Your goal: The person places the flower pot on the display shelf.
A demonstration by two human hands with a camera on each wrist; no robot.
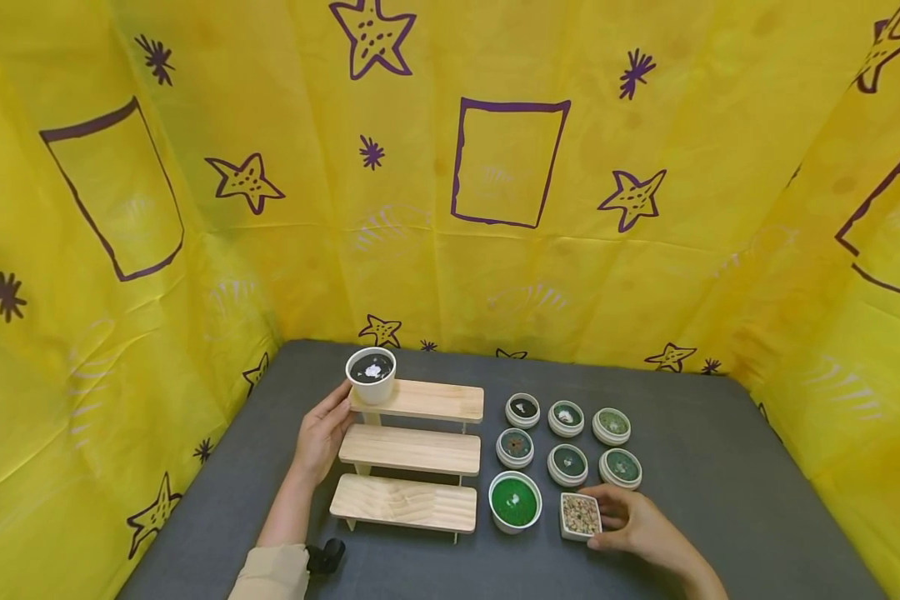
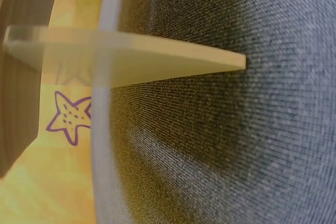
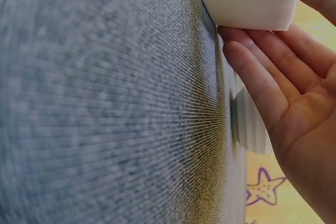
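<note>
At the left end of the top step of a wooden three-step display stand (image 1: 412, 454) sits a round white cup (image 1: 372, 392) with a dark filling and a white patch. My left hand (image 1: 321, 437) is beside that end, its extended fingers touching the stand's edge just below the cup. The left wrist view shows a pale wooden leg (image 2: 173, 59) of the stand, but no hand. My right hand (image 1: 633, 525) holds a small square white bowl (image 1: 581, 517) of speckled gravel-like bits between thumb and fingers. In the right wrist view the bowl (image 3: 247, 3) is partly cut off.
Between the stand and the square bowl stands a white cup with green filling (image 1: 514, 502). Behind these are several small round jars (image 1: 567, 465) with dark or green contents. Yellow patterned cloth (image 1: 510, 275) surrounds the grey tabletop (image 1: 690, 417).
</note>
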